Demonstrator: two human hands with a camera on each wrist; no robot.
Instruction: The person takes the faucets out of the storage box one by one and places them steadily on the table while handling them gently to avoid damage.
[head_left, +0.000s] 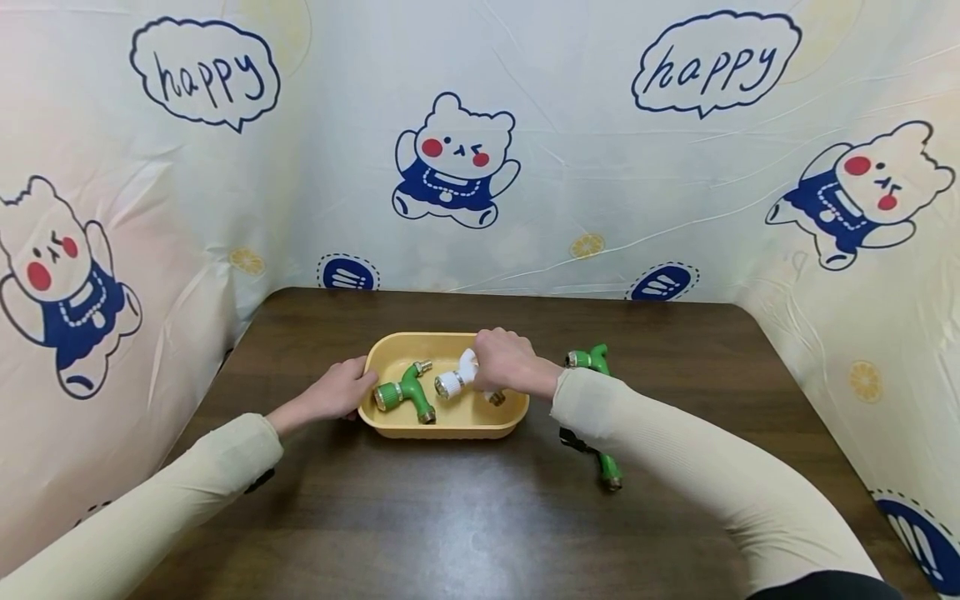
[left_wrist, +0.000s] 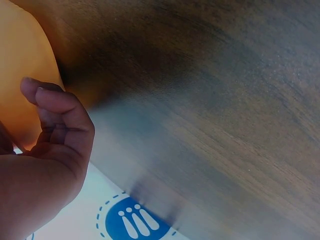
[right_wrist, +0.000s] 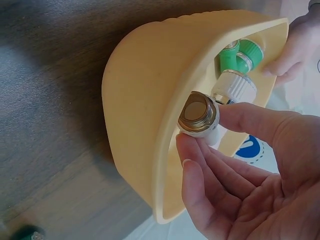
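Pinching a white tap (head_left: 454, 381) in the yellow tub (head_left: 442, 432) with the right grip (head_left: 506, 360), holding the tub's left end with the left grip (head_left: 341, 389); next, likely needing steady fingers.

Occlusions, one crop
Head view: right hand (head_left: 508, 360) covers midsection of white tap (head_left: 452, 383); right sleeve (head_left: 675, 437) masks green tap pieces (head_left: 597, 359), count unclear. Left wrist: yellow tray (left_wrist: 22, 55) runs off left edge.

I've got dk brown tbl (head_left: 450, 517) on cam: yel tub (head_left: 442, 432) near ctr, green tap (head_left: 597, 359) R, 2nd tap (head_left: 608, 472) nearer, both part-hid.
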